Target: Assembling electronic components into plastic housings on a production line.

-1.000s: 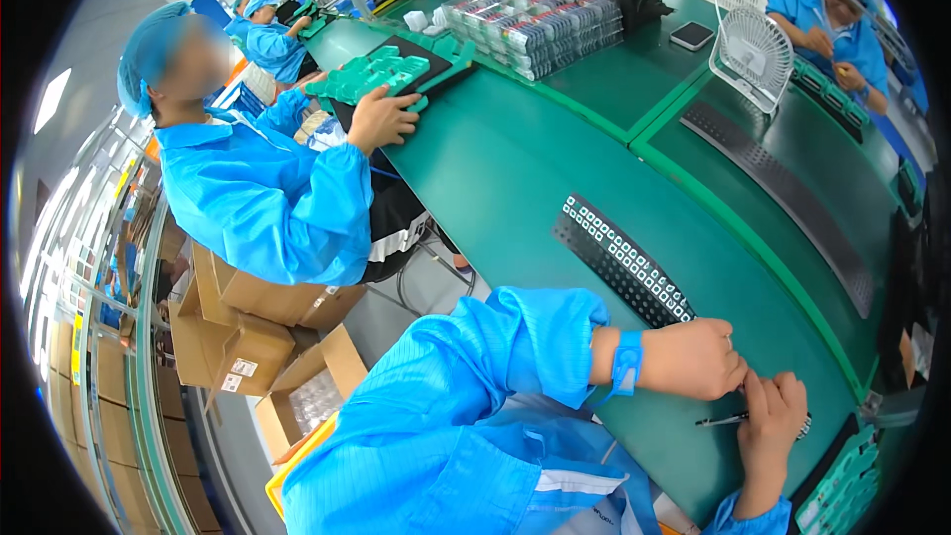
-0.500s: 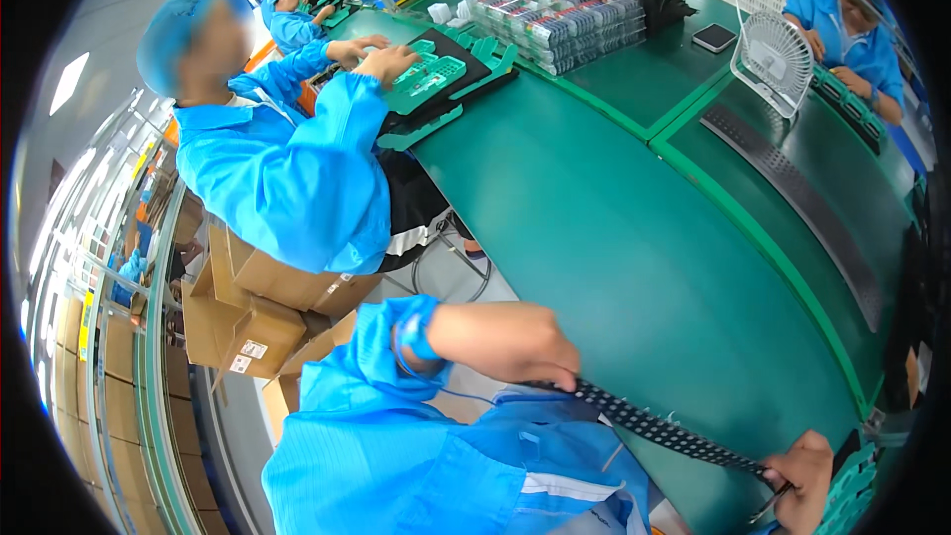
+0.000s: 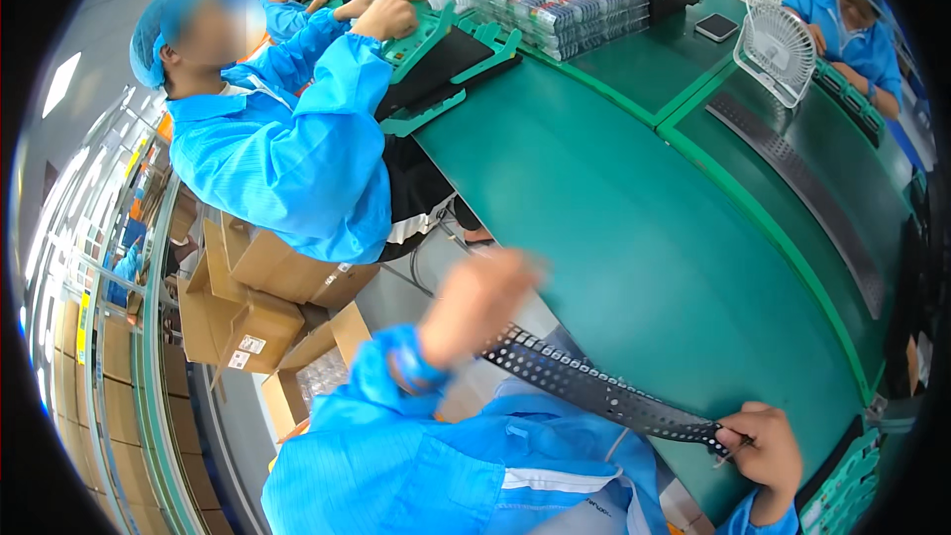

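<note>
Stretching perforated strip [image 3: 604, 391] diagonally, seemingly hand-to-hand.

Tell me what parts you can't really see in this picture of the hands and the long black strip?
- Left hand, head view: smeared by motion blur, so its grip is unclear.
- Black strip: its left end hides behind that hand.
- Right hand: a thin tool in it is too small to identify.
- Green tray: cut by the dark rim.

Matt black perforated plastic strip [image 3: 604, 391] pinched at each end by the left hand [image 3: 475, 302] and right hand [image 3: 763, 446], smooth matt green tabletop [image 3: 634, 228] beyond the grip, glossy blue cloth sleeve [image 3: 396, 436] beneath, brown cardboard boxes [image 3: 248, 307] further left.
</note>
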Demonstrator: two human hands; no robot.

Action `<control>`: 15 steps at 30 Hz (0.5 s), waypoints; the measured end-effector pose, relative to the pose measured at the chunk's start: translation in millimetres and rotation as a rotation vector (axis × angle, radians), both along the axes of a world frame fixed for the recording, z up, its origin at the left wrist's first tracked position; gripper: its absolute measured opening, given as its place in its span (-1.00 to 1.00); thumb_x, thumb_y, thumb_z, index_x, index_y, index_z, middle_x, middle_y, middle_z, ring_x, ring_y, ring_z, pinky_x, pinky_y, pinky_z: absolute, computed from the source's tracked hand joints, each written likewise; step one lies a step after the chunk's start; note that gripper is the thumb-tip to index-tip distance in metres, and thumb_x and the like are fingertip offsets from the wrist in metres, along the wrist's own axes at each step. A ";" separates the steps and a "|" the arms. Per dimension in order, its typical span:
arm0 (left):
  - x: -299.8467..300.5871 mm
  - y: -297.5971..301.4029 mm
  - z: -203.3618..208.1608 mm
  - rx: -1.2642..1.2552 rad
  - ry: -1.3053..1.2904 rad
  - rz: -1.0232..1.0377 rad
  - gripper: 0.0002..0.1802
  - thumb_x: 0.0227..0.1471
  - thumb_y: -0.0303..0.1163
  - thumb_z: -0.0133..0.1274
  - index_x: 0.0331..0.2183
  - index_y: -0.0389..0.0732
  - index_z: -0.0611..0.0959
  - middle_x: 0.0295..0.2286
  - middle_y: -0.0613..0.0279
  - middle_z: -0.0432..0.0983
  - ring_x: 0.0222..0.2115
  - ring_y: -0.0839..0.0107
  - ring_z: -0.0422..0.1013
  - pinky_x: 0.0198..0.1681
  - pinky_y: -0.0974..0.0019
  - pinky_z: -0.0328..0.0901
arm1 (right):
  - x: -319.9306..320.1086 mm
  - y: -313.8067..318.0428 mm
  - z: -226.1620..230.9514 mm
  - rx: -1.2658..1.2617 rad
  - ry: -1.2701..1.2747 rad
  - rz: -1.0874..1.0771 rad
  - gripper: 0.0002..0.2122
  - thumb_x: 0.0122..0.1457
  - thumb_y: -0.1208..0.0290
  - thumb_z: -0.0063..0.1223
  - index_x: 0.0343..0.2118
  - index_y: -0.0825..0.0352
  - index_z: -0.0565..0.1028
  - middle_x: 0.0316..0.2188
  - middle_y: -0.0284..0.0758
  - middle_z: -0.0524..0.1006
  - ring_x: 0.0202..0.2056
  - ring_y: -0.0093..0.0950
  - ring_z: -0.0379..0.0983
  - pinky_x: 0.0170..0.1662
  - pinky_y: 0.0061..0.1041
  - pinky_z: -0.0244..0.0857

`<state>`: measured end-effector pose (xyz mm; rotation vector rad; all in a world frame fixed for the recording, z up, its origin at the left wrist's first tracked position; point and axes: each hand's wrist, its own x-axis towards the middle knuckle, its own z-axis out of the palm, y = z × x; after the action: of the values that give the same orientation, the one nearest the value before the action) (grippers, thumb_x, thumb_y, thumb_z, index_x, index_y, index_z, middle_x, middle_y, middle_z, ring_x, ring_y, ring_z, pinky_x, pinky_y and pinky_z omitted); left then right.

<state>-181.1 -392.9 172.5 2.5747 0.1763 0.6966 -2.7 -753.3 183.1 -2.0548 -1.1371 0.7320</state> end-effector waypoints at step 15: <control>48.5 -166.0 -26.7 0.275 0.009 -0.368 -0.79 -0.11 -0.36 -0.01 -0.36 -0.21 0.48 -0.40 0.23 0.34 -0.36 0.36 0.35 -0.32 0.35 0.22 | -20.4 14.1 -18.1 0.127 -0.036 -0.042 -0.94 -0.05 0.57 0.23 -0.47 0.35 0.59 -0.67 -0.31 0.47 -0.59 -0.38 0.30 -0.55 -0.37 0.16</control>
<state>-132.6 -558.9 145.8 2.7575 -0.4086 0.6030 -23.1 -739.1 165.0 -1.9862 -1.1277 0.5900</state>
